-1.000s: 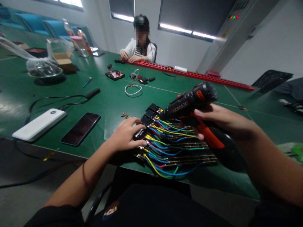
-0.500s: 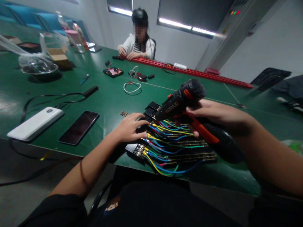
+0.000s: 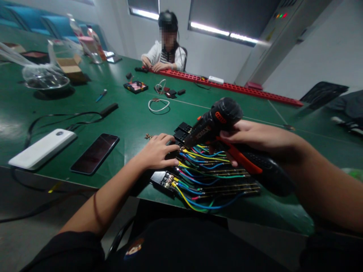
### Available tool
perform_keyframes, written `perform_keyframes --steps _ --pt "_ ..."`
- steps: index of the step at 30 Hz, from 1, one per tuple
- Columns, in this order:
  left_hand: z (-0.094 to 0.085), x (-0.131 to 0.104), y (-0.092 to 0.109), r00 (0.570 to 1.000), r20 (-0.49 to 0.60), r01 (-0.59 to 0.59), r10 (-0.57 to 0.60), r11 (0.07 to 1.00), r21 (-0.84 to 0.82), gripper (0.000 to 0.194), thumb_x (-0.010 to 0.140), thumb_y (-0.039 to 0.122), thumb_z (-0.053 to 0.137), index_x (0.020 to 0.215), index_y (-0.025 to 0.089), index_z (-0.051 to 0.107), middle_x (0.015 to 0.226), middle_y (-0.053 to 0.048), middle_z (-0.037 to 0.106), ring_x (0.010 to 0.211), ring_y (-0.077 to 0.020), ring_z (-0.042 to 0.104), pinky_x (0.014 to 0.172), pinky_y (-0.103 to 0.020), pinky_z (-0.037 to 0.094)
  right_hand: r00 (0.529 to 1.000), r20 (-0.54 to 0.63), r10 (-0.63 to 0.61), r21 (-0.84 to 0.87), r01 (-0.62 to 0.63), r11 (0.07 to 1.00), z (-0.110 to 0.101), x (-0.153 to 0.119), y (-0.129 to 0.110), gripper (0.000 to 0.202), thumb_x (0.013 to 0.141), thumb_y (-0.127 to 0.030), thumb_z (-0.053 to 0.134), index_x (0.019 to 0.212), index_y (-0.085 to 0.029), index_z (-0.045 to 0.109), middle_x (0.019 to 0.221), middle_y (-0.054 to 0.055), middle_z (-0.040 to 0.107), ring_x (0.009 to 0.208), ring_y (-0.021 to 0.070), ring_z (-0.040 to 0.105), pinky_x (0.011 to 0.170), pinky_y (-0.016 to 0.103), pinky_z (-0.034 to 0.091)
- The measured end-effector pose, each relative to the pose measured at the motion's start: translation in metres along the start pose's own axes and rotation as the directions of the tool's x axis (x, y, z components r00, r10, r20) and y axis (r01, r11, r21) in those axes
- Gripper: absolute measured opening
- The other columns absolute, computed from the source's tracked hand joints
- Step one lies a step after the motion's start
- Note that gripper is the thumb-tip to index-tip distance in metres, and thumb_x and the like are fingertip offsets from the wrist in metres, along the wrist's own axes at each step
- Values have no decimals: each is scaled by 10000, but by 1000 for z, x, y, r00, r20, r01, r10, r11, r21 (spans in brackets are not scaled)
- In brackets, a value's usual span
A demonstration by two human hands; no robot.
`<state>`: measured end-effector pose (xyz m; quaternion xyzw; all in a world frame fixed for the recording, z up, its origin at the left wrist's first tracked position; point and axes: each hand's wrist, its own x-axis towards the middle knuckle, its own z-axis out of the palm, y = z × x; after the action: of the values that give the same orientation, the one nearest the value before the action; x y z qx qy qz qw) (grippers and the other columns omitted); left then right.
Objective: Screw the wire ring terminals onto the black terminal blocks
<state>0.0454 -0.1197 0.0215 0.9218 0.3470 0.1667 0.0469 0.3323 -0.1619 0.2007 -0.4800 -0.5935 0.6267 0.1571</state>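
Observation:
A black and orange power screwdriver [image 3: 218,122] is gripped in my right hand [image 3: 244,138], its tip down at the black terminal blocks [image 3: 183,130]. My left hand [image 3: 160,151] lies over the left ends of the blocks with its fingers spread, touching them. Blue, yellow, green and red wires [image 3: 210,173] run rightward from the blocks. The nearest block [image 3: 163,178] shows brass-coloured screws. Small brass-coloured pieces [image 3: 148,136] lie just beyond my left hand. The exact contact point of the screwdriver tip is too small to make out.
To the left are a phone [image 3: 95,153], a white power bank [image 3: 42,148] and a black cable [image 3: 109,109]. A white cable loop [image 3: 159,105] lies farther back. Across the table a person [image 3: 167,53] sits at a long red slotted strip [image 3: 241,88].
The screwdriver in my right hand has shifted slightly left and down, its tip nearer my left fingers. My left hand has barely moved on the blocks.

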Motion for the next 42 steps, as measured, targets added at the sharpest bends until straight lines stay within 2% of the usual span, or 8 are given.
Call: perform_keyframes --steps 4,9,15,22,29,34,38,42 --pt "1 0 -1 1000 -4 -23 23 999 -47 572 909 671 526 1254 241 678 1312 -145 542 1194 -331 503 1027 -512 424 999 33 -30 -54 31 998 1 2 -4 505 863 -264 655 1354 -191 555 810 -7 673 590 124 641 662 306 612" --pt "4 0 -5 999 16 -27 29 992 -126 548 949 608 505 1287 201 650 1372 -161 514 1241 -318 528 1054 -476 453 991 54 -123 -163 131 978 4 8 -14 487 855 -198 618 1338 -155 583 937 30 707 805 155 683 814 320 600" --pt "5 -2 -6 999 45 -19 24 992 -123 554 963 588 493 1330 195 625 1377 -167 536 1247 -318 560 1054 -465 470 982 146 -116 -311 157 937 11 13 -28 493 828 -199 637 1319 -165 609 987 49 725 931 203 687 872 327 585" --pt "8 -5 -10 999 28 -34 39 985 -169 508 971 545 503 1324 198 622 1375 -153 571 1244 -298 570 1063 -469 460 950 282 -133 -417 246 875 15 24 -32 471 843 -219 619 1309 -149 612 1066 46 717 1002 196 660 935 319 548" --pt "12 -13 -19 995 -65 -84 71 969 -231 464 972 489 520 1296 179 641 1435 -139 586 1424 -324 441 1185 -540 339 978 200 -65 -440 149 885 28 24 -40 310 840 -256 621 1132 -165 675 1043 71 729 980 216 674 888 306 563" --pt "12 -17 -18 998 -32 -59 52 966 -252 488 999 491 452 1333 175 614 1499 -144 532 1441 -298 436 1208 -551 311 968 244 -65 -452 173 875 29 27 -39 382 845 -263 597 1204 -155 662 1111 72 722 1006 228 666 908 341 556" --pt "12 -18 -18 999 -11 -39 37 954 -296 491 1010 488 418 1365 189 578 1513 -126 522 1440 -280 444 1223 -547 296 968 210 -133 -514 226 828 29 30 -39 403 854 -286 603 1233 -159 659 1206 70 700 1093 238 631 980 336 513" --pt "15 -19 -21 999 -30 -30 21 942 -335 517 1000 498 440 1409 191 516 1538 -127 491 1438 -292 446 1231 -556 279 974 178 -138 -490 209 846 31 31 -38 383 868 -305 592 1216 -162 660 1164 69 706 1091 236 634 999 350 502"
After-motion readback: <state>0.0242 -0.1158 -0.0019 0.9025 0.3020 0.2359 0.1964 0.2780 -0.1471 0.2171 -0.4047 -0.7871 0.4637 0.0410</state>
